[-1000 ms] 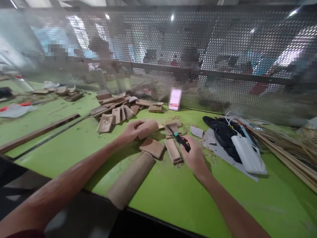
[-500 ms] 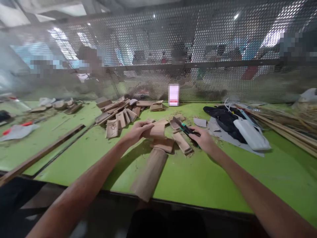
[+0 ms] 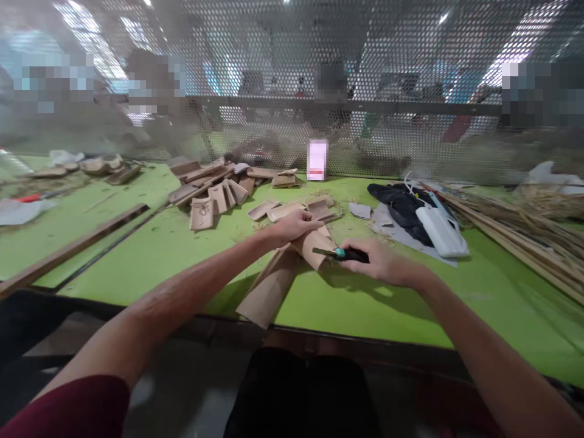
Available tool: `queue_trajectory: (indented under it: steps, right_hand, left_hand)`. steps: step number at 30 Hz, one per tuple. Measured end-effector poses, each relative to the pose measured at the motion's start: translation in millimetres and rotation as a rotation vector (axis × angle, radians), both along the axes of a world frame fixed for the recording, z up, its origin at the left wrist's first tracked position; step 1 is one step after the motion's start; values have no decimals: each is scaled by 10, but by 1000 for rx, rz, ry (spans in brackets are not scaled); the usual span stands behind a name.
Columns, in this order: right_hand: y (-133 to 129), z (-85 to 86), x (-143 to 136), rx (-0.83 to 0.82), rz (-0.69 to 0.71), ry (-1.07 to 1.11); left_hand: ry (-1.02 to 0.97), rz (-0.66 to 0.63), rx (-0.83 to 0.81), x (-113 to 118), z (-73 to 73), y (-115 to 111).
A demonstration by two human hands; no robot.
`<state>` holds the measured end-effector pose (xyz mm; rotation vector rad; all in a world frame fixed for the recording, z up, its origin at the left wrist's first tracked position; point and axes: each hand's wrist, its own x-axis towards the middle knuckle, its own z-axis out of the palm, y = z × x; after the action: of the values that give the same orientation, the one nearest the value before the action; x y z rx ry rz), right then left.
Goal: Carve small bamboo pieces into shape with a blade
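While a long curved slat (image 3: 269,289) reaches the near edge of the green worktop (image 3: 392,316), the person's right hand (image 3: 376,260) has its grip closed around a black-handled knife (image 3: 356,255), blade over the near end of a shorter curved piece (image 3: 311,248), which the left hand (image 3: 294,226) grips farther back. Beyond lies a loose heap of similar pieces (image 3: 221,198), then a perforated panel (image 3: 274,137).

The green table (image 3: 360,313) carries 1 long wooden strip (image 3: 82,245) at left, a heap of curved wooden pieces (image 3: 219,198) far and left of centre, 1 upright lit screen (image 3: 317,161) at the far side, and a grey sheet (image 3: 382,213) and long sticks (image 3: 511,238) at right.
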<state>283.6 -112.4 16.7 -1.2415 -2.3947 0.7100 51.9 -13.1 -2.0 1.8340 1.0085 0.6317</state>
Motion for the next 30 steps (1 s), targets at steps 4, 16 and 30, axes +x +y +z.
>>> queue_trajectory:
  steps: [4, 16, 30]
  right_hand:
    - [-328, -145, 167, 59, -137, -150]
    - [-542, -361, 86, 266, -184, -413]
    - [-509, -439, 265, 356, -105, -505]
  left_hand:
    - [98, -16, 136, 128, 1, -35]
    - [180, -6, 359, 373, -172, -119]
    - [397, -150, 443, 396, -240, -23]
